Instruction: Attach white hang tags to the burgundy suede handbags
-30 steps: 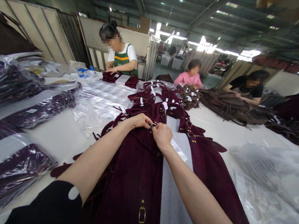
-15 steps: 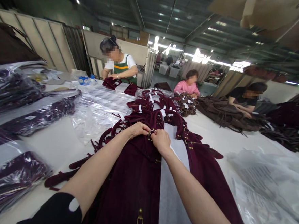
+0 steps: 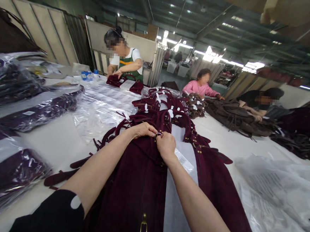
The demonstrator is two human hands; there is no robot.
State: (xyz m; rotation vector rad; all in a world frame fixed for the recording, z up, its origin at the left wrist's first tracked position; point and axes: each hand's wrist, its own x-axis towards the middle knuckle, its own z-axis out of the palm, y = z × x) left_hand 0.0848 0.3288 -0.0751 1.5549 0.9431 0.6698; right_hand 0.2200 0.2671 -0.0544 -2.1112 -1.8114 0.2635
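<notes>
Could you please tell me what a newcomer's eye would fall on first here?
Probably the maroon bags in the middle, where the left hand and right hand meet at a small ring. Next, perhaps, the shiny plastic-wrapped bundles at the left, and the co-worker in a green apron across the table.

left sleeve [image 3: 49,214]: black | edge: white oval patch [image 3: 75,202] | hands [image 3: 166,144]: bare

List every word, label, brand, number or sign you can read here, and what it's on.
Nothing is legible.
Clear plastic bags, right: printed lines, too blurred.
White label on the wrapped bundle, left: too small.
Clear packet near the right hand: marks too small.
Green apron: any lettering too small.
</notes>
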